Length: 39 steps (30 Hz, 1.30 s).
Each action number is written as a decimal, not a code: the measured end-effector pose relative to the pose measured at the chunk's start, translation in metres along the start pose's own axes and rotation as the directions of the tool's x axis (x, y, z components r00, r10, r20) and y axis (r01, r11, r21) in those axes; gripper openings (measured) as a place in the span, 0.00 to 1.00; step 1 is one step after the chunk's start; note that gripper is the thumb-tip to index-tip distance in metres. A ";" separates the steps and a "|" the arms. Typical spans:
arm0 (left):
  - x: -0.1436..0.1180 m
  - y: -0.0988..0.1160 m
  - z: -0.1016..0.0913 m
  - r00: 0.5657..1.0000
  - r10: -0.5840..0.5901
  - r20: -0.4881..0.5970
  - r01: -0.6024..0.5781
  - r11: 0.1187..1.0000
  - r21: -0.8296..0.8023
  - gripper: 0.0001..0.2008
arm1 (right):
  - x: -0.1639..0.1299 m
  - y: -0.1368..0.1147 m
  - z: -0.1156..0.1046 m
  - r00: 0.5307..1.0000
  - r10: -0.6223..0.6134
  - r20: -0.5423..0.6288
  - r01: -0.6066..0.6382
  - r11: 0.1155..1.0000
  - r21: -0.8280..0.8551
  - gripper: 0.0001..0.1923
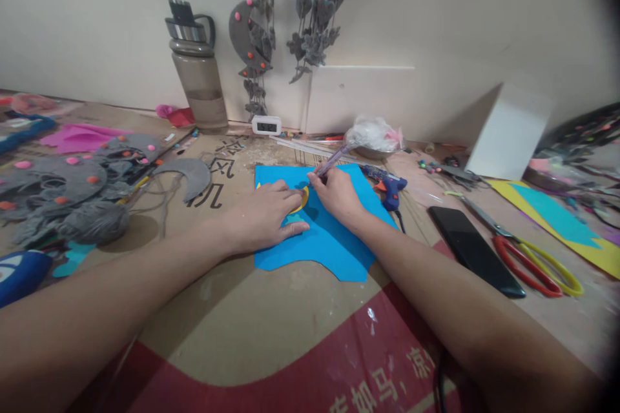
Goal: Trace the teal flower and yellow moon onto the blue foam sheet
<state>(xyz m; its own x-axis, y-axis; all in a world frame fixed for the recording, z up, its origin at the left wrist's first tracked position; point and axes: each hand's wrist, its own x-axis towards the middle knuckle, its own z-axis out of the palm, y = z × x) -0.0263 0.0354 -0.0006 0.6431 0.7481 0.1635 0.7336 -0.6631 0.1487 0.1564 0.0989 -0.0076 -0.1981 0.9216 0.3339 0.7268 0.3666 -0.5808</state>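
On the blue sheet [320,239], yellow disc [301,199] under left hand [264,216], pen [332,161] in right hand [336,197]

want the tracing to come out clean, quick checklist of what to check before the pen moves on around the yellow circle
1. Left hand pressing the yellow circle flat on the blue felt sheet: ok.
2. Right hand gripping the pen: ok.
3. Pen tip touching the circle's edge: cannot tell, fingers hide it.
4. Sheet lying flat on the cardboard: ok.
5. Glue gun off the sheet: not ok, it lies at the sheet's right edge.
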 end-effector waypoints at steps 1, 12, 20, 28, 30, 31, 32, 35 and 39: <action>0.000 0.000 0.000 1.000 0.001 -0.002 -0.001 1.000 -0.001 0.21 | 0.000 0.000 0.000 1.000 -0.001 0.002 0.001 1.000 0.000 0.09; 0.000 0.001 0.000 1.000 -0.005 -0.004 0.005 1.000 0.030 0.22 | 0.000 0.002 0.001 1.000 -0.010 -0.022 0.010 1.000 0.013 0.09; -0.001 0.000 0.000 1.000 0.006 -0.014 -0.006 1.000 -0.005 0.22 | 0.000 0.002 0.001 1.000 -0.013 -0.011 0.013 1.000 0.006 0.09; 0.000 -0.002 0.003 1.000 0.008 -0.008 -0.008 1.000 0.008 0.21 | -0.001 0.001 0.000 1.000 -0.011 0.001 0.011 1.000 -0.017 0.10; 0.000 -0.003 0.003 1.000 0.010 -0.008 -0.010 1.000 0.016 0.22 | -0.001 0.000 0.000 1.000 -0.013 0.003 0.013 1.000 -0.022 0.09; 0.000 -0.002 0.003 1.000 0.013 -0.007 -0.013 1.000 0.017 0.22 | -0.001 0.000 -0.001 1.000 -0.015 0.005 0.015 1.000 -0.023 0.09; 0.000 -0.002 0.003 1.000 0.016 -0.002 -0.016 1.000 0.017 0.22 | -0.002 0.000 -0.001 1.000 -0.018 0.007 0.018 1.000 -0.024 0.09; 0.000 -0.001 0.001 1.000 0.025 0.007 -0.026 1.000 0.017 0.21 | -0.003 -0.001 -0.002 1.000 -0.025 0.011 0.025 0.999 -0.026 0.09; 0.000 0.000 -0.001 0.999 0.032 0.006 -0.032 0.999 0.014 0.21 | -0.004 -0.001 -0.002 1.000 -0.025 0.009 0.026 0.999 -0.030 0.09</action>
<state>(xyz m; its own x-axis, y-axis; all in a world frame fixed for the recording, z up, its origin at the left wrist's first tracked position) -0.0266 0.0355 -0.0001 0.6674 0.7267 0.1626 0.7157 -0.6863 0.1297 0.1578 0.0947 -0.0063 -0.2224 0.9131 0.3418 0.7407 0.3862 -0.5497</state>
